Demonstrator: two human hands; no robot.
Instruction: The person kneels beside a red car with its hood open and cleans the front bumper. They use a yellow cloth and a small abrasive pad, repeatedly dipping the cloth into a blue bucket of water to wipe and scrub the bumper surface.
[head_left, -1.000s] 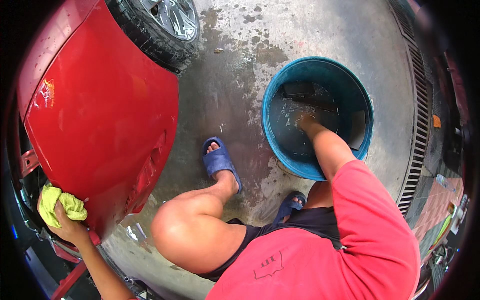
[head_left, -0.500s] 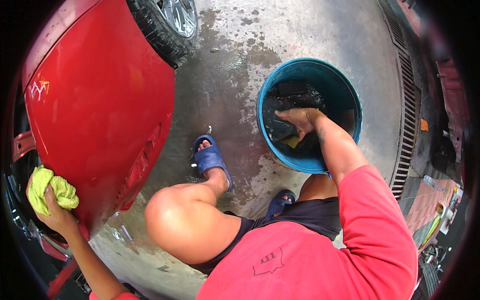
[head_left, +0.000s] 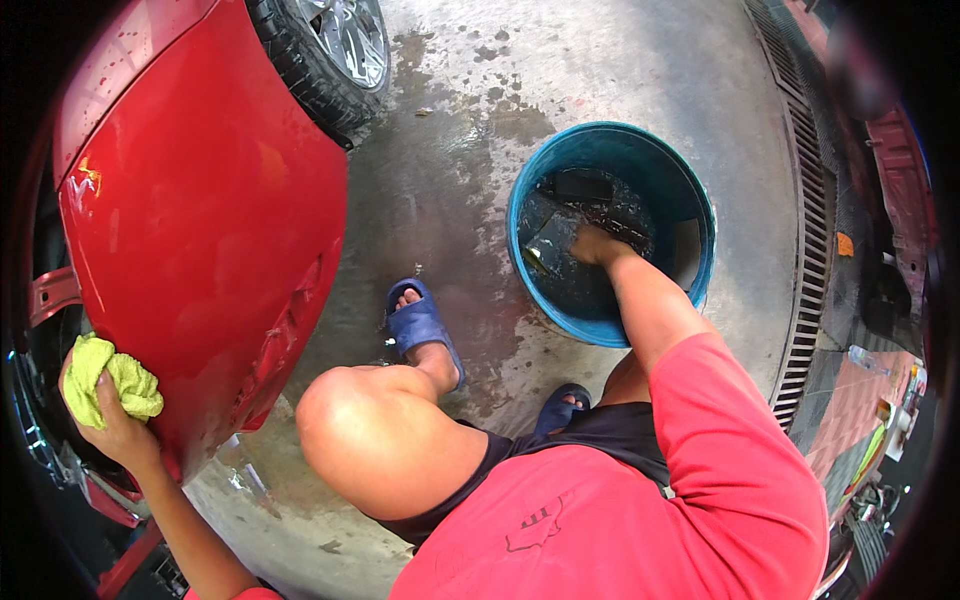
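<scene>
My left hand [head_left: 117,432] is closed round a bunched yellow-green cloth [head_left: 128,383], at the lower edge of the red car's body panel [head_left: 215,210]. Inside the blue bucket [head_left: 607,338], my right hand [head_left: 598,246] reaches down to the dark water, its fingers curled and mostly hidden. Whatever it may hold cannot be made out. A flat grey piece [head_left: 553,240] lies beside those fingers, with a small yellowish edge [head_left: 536,262] showing next to it. A dark block [head_left: 583,186] sits toward the bucket's far side, and a brownish flat piece [head_left: 686,254] leans on its right wall.
The car's wheel [head_left: 340,60] stands at the upper left. My sandalled foot [head_left: 420,322] is between car and bucket on the wet concrete floor [head_left: 440,190]. A drain grate [head_left: 806,230] runs along the right, with a clear bottle [head_left: 868,360] beyond it.
My right hand has gone from spread fingers over the water to curled fingers lower in it. The yellowish piece has shifted left and mostly dropped from sight. My left hand keeps the cloth.
</scene>
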